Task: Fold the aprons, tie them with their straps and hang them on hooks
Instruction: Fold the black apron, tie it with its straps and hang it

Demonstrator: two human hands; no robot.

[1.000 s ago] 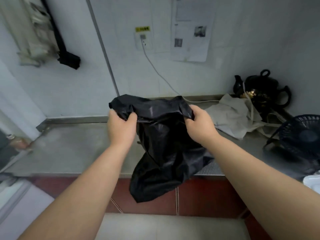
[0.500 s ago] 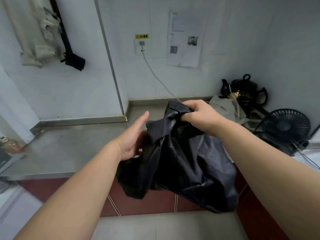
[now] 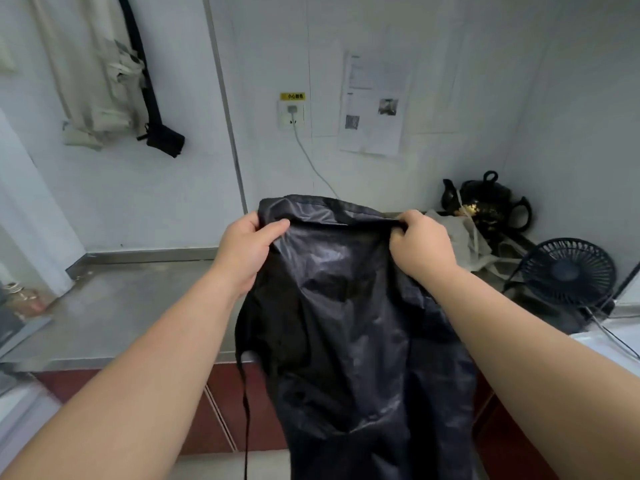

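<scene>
**Black apron held up at the counter**

In front of the steel counter [image 3: 138, 306] you hold the black apron [image 3: 346, 323] up, and its strap [image 3: 246, 410] dangles. Your left hand [image 3: 246, 247] and right hand [image 3: 420, 247] each grip its top edge. The print on the wall notice [image 3: 375, 105] and the yellow label [image 3: 292, 96] is too blurred to read.

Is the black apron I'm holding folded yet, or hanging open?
Unfolded: the black apron hangs open from its top edge, gripped by the left hand and right hand, one strap dangling.
</scene>
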